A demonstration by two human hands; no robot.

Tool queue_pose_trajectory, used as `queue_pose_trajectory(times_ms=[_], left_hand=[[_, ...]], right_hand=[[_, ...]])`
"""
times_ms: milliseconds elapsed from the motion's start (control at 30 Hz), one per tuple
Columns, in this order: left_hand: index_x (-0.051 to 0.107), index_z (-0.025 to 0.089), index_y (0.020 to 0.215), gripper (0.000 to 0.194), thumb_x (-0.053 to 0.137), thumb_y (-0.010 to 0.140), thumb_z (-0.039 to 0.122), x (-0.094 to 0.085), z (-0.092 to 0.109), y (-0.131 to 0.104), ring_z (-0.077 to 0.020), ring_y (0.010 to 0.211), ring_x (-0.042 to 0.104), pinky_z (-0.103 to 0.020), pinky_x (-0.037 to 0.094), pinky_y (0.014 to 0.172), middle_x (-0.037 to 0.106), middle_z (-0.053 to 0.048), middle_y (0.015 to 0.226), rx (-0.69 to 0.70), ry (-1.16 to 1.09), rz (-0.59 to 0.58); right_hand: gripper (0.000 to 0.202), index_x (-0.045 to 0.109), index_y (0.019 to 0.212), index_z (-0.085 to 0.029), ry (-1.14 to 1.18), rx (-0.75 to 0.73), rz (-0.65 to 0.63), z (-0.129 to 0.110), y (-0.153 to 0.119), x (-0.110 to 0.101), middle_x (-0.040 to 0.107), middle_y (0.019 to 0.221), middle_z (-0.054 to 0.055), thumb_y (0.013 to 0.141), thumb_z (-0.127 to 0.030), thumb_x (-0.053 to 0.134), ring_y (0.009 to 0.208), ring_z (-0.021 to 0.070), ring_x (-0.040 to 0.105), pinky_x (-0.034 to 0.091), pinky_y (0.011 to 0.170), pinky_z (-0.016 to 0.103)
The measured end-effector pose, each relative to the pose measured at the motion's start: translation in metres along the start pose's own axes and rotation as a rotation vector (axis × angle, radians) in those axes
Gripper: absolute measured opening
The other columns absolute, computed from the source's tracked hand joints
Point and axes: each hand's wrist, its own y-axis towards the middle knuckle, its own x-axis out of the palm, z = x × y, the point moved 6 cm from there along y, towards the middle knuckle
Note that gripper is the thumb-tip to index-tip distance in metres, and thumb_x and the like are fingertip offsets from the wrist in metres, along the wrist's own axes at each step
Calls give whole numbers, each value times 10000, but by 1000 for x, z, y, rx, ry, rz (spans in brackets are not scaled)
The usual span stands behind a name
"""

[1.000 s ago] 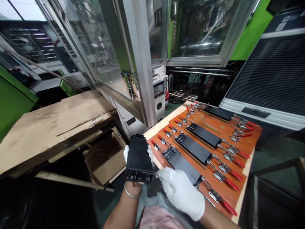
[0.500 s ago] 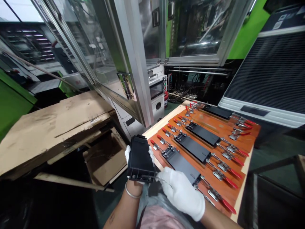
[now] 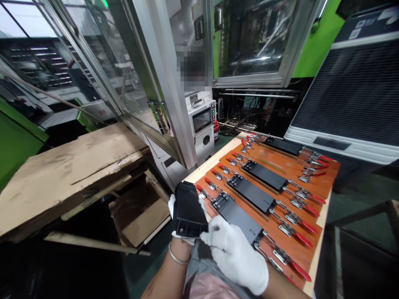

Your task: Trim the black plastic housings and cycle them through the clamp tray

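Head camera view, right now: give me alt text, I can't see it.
A white-gloved left hand holds a black part, with the gloved right hand close at its lower right corner. To the right, an orange board carries four dark plates between red-handled clamps; flattened cardboard lies to the left.

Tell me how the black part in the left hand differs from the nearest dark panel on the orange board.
The black part is held in the gloved left hand; the nearest panel lies on the orange board, with metal clamps at its ends. The black part shows a ribbed end; the nearest panel shows a flat, greyer top. Both are dark and oblong.
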Motion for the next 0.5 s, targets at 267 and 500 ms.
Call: queue_pose_trajectory(times_ms=[267, 500], left_hand=[[709, 131, 957, 555, 527, 795, 630, -10, 0, 1, -247, 761, 709, -383, 565, 750, 751, -115, 843, -46, -85, 82], [709, 125, 919, 551, 534, 809, 636, -9, -3, 0, -251, 784, 713, -355, 562, 769, 746, -132, 841, -76, -98, 79]], right_hand=[[272, 642, 746, -204, 90, 35, 67, 0, 6, -8, 522, 785, 17, 874, -105, 424, 667, 122, 524, 448, 639, 238], [258, 626, 750, -209, 141, -42, 146, -3, 5, -8, 526, 775, 2, 838, -42, 450, 654, 110, 530, 449, 618, 220]])
